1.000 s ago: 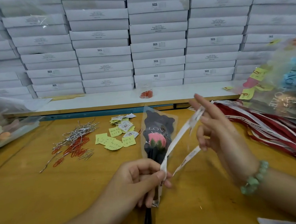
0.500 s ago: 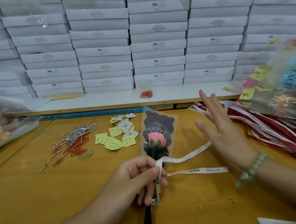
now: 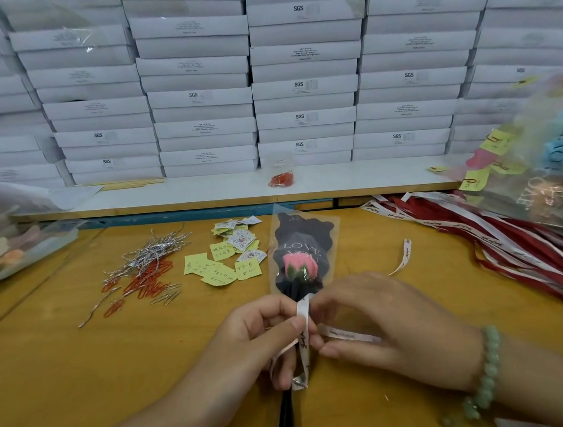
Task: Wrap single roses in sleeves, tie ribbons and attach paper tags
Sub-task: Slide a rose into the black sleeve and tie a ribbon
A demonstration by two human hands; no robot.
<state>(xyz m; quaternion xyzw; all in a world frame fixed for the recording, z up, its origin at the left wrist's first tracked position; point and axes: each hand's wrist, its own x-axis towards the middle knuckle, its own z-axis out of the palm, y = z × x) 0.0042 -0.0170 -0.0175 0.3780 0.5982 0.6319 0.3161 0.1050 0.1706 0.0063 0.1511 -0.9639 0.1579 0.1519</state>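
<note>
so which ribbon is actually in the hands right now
The white printed ribbon looped below the sleeved rose, pinched by the left hand and right hand. The other ribbons, red and white, lie loose in a pile at the right.

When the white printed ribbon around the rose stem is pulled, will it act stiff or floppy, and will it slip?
Probably floppy: the white printed ribbon bends in soft loops over the left hand. Likely light, since its thin free end curls up off the yellow wooden table. Its slight sheen suggests it may slip unless pinched firmly.
</note>
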